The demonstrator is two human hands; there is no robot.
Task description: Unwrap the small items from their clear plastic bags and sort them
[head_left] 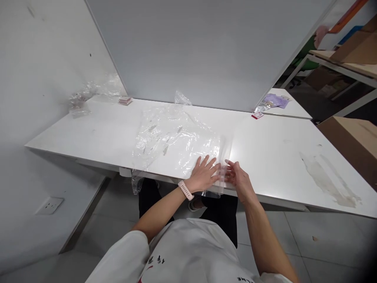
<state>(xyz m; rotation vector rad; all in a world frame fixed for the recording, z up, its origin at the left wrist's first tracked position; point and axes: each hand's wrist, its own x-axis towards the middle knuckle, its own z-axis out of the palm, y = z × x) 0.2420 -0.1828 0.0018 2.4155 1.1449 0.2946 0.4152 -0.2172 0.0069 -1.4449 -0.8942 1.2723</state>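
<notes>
The left hand [203, 173] lay palm down with its fingers spread wide, pressing a clear plastic sheet [176, 145] against the white desk [265, 153]. The right hand [240, 181] was curled at the sheet's right edge, its fingers close together; the film there was see-through and blurred, so whether they pinched it or only touched it could not be told. A pink watch band [186, 190] circled the left wrist.

The sheet covered the centre of the frame, rumpled, with one peak standing up near the back of the desk and a loose tail hanging over the front edge at lower left. Its straighter, cloudier border faced right and ran up and down the frame, passing between the two hands. The long axis seemed to slant from upper left to lower right, though the ragged outline left that unsure. The film looked very light, limp and slippery, likely to crease or cling; the layered right border looked the best place to take hold, with a flat palm keeping the rest down.

Farther out, a small stack of cards [125, 101] and crumpled plastic [100, 88] sat at upper left, a red-edged card [257, 115] and purple packets [275, 101] at upper right, and a cardboard box [356, 143] at the right edge.
</notes>
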